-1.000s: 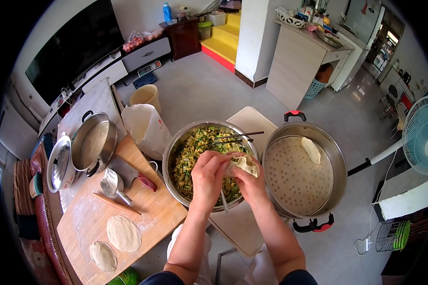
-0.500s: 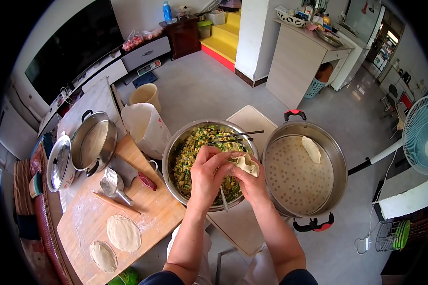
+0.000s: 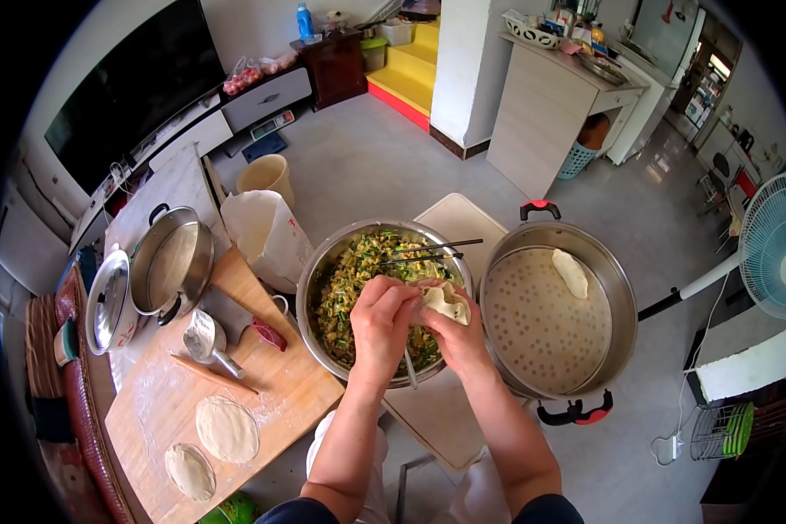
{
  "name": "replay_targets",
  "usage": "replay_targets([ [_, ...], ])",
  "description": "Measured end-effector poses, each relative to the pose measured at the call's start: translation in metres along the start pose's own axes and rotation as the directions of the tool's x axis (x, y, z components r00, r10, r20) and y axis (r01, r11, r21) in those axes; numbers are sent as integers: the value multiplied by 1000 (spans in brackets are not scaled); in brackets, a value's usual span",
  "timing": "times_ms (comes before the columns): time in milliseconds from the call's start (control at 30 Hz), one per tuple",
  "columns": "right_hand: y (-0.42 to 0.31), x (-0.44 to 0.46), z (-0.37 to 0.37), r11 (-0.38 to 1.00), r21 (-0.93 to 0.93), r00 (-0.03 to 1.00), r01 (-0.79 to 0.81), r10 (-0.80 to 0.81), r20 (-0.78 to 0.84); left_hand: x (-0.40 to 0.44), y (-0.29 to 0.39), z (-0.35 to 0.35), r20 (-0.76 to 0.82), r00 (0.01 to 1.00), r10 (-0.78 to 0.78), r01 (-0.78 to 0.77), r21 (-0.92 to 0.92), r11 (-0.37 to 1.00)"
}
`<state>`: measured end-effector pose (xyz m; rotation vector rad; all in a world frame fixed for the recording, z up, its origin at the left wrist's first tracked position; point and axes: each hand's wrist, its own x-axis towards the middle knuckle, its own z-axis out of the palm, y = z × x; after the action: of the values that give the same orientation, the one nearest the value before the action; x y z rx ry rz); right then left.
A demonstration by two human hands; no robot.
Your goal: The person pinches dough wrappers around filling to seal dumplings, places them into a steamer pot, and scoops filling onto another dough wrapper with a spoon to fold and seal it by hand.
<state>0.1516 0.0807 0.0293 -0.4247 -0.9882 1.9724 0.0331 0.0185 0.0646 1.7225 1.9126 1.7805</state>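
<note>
Both hands meet above a steel bowl [image 3: 310, 325] of chopped green and yellow filling [image 3: 345, 284]. My left hand [image 3: 380, 327] pinches one edge of a folded dough wrapper [image 3: 446, 303]. My right hand [image 3: 456, 341] cups the same wrapper from below and the right; its upper rim is wavy and partly open. Black chopsticks [image 3: 432, 251] and a metal spoon handle [image 3: 411, 368] rest in the bowl. One folded dumpling [image 3: 570, 273] lies in the wide steamer pan [image 3: 546, 332] at the right.
On the wooden board [image 3: 297, 393] at the left lie two flat dough rounds [image 3: 227, 429], a rolling pin [image 3: 211, 374], a metal scoop [image 3: 203, 336] and a red-handled tool [image 3: 269, 334]. Behind it stand a pot [image 3: 173, 262] and a white bag [image 3: 265, 237]. A fan [image 3: 773, 244] is far right.
The fingers of both hands have shifted slightly along the wrapper, and its open part has turned and looks a little smaller. The other items stay in place.
</note>
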Motion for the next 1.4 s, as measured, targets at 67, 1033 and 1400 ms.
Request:
replay_targets([
  [67,0,0,-1,1000,-14,1000,-1,1,-5,-2,-2,1,4,1000,19,-19,14,1000],
  [1033,3,3,-4,979,-175,994,104,-106,-3,0,2,2,5,999,43,-43,76,996],
  [1400,2,3,-4,895,-389,975,218,-215,51,0,6,2,-1,1000,-15,15,65,998],
])
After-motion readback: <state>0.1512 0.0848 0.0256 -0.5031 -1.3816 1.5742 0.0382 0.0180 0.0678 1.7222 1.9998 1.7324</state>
